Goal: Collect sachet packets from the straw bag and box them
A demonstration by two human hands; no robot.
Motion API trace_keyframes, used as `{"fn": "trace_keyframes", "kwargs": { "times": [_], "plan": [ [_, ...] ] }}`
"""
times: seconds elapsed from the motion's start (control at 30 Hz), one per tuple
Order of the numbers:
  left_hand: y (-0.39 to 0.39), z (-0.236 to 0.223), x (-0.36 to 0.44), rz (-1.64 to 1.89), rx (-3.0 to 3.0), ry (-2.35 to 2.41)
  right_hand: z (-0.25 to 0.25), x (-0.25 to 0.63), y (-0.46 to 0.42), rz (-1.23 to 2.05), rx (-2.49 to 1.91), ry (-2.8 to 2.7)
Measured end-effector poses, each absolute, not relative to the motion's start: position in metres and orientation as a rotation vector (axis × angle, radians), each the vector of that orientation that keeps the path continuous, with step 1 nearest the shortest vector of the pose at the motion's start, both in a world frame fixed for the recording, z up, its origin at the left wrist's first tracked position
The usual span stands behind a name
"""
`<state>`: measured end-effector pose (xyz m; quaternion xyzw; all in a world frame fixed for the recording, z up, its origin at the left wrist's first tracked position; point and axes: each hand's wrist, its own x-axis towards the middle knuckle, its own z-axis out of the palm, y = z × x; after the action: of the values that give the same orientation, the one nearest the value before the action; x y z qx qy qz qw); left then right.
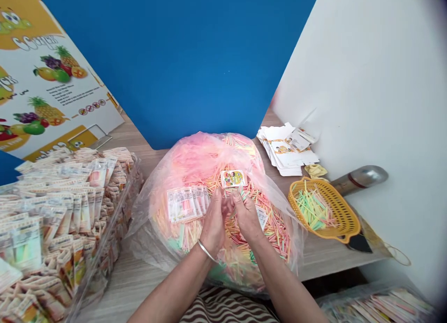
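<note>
A big clear plastic bag (195, 160) full of thin coloured sticks (275, 225) lies on the table in front of me. My left hand (213, 220), with a metal bangle on its wrist, and my right hand (246, 213) meet over the sticks. Both have their fingers pinched together around a few sticks and a small packet whose edges I cannot make out. A small printed card with fruit on it (233, 178) sits just above the fingertips. A row of clear packets (186, 202) lies on the sticks left of my left hand.
A clear bin (115, 211) heaped with filled packets stands at the left. A yellow plastic basket (344, 216) with a few sticks sits at the right, with a stack of flat white cards (284, 148) behind it. A blue board and a white wall close the back.
</note>
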<state>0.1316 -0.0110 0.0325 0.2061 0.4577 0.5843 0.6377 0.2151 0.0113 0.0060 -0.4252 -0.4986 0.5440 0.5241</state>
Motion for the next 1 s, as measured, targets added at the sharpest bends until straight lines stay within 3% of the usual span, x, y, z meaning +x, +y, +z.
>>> {"fn": "trace_keyframes", "kwargs": {
  "times": [0.17, 0.37, 0.63, 0.83, 1.0],
  "plan": [
    [-0.017, 0.016, 0.144, 1.264, 0.104, 0.812, 0.008, 0.223, 0.006, 1.016, -1.095, -1.251],
    [-0.016, 0.018, 0.146, 1.169, -0.034, 0.782, 0.004, 0.224, 0.005, 1.131, -1.057, -1.074],
    [-0.014, 0.044, 0.153, 1.226, -0.09, 0.792, 0.0, 0.228, 0.002, 0.686, -1.121, -1.396],
    [-0.017, 0.035, 0.151, 1.216, 0.013, 0.76, 0.006, 0.225, 0.004, 1.113, -1.02, -0.999],
    [-0.026, 0.04, 0.147, 1.204, 0.578, 0.904, 0.022, 0.233, 0.016, 1.175, -0.931, -0.792]
  ]
}}
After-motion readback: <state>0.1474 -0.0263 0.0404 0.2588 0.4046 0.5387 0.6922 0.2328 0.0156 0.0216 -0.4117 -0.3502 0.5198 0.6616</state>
